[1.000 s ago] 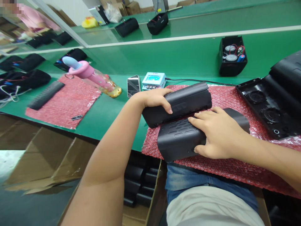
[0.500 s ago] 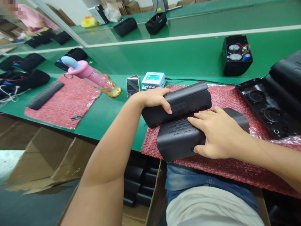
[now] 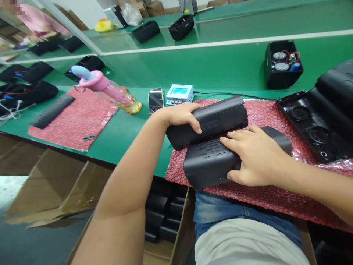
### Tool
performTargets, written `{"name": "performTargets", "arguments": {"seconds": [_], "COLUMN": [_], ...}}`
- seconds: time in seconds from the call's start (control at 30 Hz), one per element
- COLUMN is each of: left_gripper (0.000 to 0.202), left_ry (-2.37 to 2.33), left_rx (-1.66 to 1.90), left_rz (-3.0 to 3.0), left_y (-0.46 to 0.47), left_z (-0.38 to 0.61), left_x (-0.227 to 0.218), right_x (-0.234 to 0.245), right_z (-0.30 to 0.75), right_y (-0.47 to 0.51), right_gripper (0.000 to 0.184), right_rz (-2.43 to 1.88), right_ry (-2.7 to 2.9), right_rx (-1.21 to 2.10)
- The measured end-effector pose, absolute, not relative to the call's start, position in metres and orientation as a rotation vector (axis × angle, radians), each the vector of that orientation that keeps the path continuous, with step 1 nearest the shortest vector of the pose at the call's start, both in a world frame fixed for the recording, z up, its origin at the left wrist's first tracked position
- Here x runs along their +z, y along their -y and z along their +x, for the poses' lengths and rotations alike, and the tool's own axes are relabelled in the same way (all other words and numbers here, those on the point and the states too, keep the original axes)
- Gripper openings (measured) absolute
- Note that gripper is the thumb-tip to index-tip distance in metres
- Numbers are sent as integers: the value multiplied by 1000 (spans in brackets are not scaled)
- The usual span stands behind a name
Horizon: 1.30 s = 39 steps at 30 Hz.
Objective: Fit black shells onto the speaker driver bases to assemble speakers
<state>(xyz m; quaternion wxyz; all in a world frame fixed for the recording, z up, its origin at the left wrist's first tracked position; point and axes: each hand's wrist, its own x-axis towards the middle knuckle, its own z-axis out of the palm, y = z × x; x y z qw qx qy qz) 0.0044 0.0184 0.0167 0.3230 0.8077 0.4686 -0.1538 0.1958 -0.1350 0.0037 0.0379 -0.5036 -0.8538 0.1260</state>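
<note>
My left hand (image 3: 185,118) is closed over the left part of a black plastic speaker housing (image 3: 220,116), its thumb pressed on the near face. Just in front lies a second black speaker housing (image 3: 209,160) with rows of raised oblong marks on top. My right hand (image 3: 255,156) grips this nearer one from above, fingers across the top and thumb low on the near side. The two housings lie side by side on red bubble wrap (image 3: 261,110). What the fingers of my left hand do behind the housing is hidden.
Open housing parts with round speaker grilles (image 3: 317,134) lie at right. Behind stand a light-blue meter box (image 3: 180,94), a phone (image 3: 156,101) and a pink-topped bottle (image 3: 110,88). A wired speaker box (image 3: 284,66) sits on the green line. Below the edge, a carton (image 3: 179,235) holds black parts.
Both hands and the two housings stay where they were. The wired speaker box at the back has shifted slightly right, while two black housings farther back have shifted slightly left.
</note>
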Motion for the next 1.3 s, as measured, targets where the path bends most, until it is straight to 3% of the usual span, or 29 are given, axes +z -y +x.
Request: {"name": "performTargets", "arguments": {"seconds": [0.53,1.3], "left_gripper": [76,87], "left_ry": [-1217,-1252], "left_rx": [-399,-392], "left_rz": [2139,2189], "left_y": [-18,-11], "left_z": [3,6], "left_x": [16,17], "right_x": [7,8], "right_z": [195,194], "right_y": [137,141], "right_gripper": [54,55], "right_rz": [-1549,-1555], "right_ry": [2632,2621], "right_rx": [390,373]}}
